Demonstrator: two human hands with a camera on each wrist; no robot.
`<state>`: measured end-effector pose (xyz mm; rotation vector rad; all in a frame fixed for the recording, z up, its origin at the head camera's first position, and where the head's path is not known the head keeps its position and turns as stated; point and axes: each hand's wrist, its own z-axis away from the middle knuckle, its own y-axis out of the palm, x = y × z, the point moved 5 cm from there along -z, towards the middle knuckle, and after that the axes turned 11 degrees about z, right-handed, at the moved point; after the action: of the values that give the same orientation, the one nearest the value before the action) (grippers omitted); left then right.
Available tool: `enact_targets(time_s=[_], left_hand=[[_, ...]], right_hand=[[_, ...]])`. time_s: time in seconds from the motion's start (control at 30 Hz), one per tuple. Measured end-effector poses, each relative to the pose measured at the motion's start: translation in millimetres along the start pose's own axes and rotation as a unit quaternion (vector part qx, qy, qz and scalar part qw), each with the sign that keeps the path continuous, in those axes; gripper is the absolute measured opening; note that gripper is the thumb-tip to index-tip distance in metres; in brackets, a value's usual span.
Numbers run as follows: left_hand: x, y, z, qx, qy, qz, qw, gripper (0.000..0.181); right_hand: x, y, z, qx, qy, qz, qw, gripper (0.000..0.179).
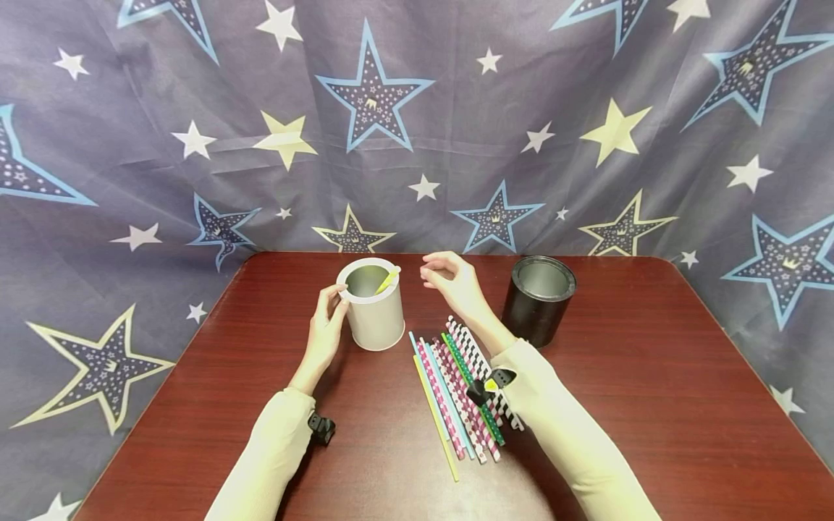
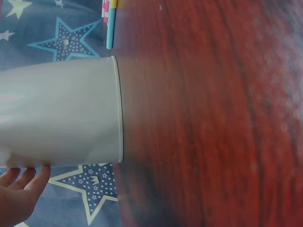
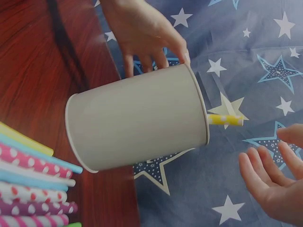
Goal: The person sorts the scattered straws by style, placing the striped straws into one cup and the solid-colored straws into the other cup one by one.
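A light grey can [image 1: 376, 318] with a white rim stands upright at the table's back, left of centre. One yellow straw with white dots [image 3: 226, 120] stands in it, leaning on the right side of the rim. My left hand [image 1: 323, 325] touches the can's left side near the rim; in the left wrist view its fingertips [image 2: 43, 174] rest straight against the wall. Just right of the can, my right hand [image 1: 454, 282] hangs in the air, fingers loosely bent and holding nothing. Below it lies a bundle of patterned paper straws [image 1: 449, 394].
Behind the right forearm stands a black can [image 1: 541, 300]. The straws, striped, dotted and plain, lie side by side on the dark red wooden table [image 1: 651, 391]. A grey curtain with stars [image 1: 430, 145] hangs right behind the table's back edge.
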<state>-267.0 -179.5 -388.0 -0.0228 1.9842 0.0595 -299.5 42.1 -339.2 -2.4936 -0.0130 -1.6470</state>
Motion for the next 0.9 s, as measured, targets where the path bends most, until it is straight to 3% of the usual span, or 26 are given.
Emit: enact_targets(time_s=[0.13,0.37,0.6,0.9], left_hand=[[0.2,0.2,0.2,0.000,0.004,-0.001,1.0000,0.030],[-0.7,0.6,0.2,-0.003,-0.002,0.002,1.0000,0.029],[-1.9,0.7,0.6,-0.005,-0.001,0.000,1.0000,0.029],[-3.2,0.8,0.9,-0.005,0.008,-0.004,0.9999,0.029]], right_hand=[[-1,-5,6.6,0.021,0.002,0.023,0.9995,0.022],[21,-11,23.4,0.059,0.018,0.073,0.9954,0.023],[0,-17,27.7,0.080,0.000,0.135,0.9876,0.022],[-5,-24,38.0,0.112,-0.001,0.204,0.9725,0.020]])
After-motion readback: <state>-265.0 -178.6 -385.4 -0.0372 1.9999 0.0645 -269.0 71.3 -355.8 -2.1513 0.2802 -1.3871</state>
